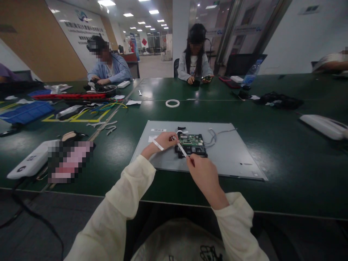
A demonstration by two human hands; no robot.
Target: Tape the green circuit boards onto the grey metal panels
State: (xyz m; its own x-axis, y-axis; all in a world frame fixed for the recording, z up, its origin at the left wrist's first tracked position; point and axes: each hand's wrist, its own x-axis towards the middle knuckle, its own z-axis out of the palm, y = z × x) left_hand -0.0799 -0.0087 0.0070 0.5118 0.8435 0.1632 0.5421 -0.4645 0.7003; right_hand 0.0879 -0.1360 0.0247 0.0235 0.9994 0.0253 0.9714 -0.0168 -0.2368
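Between my two hands a narrow white strip, which looks like tape [182, 149], is held stretched at a slant. My left hand [165, 140] pinches its upper end, and my right hand [202, 172] pinches the lower end. Another white strip [158, 145] lies across my left wrist. Just beneath the tape is a green circuit board [191, 139] in a black frame [199, 149]. The frame rests on a flat grey metal panel [228, 156], with a grey cable [213, 137] running off to the right. My fingers partly cover the board's left side.
A white tape roll [172, 103] lies beyond the panel. To the left are a white device [32, 159], a pixelated pink item [71, 161], cable pieces and a blue tray [27, 111]. Another white device [323, 127] sits at right. Two people work across the green table [285, 152].
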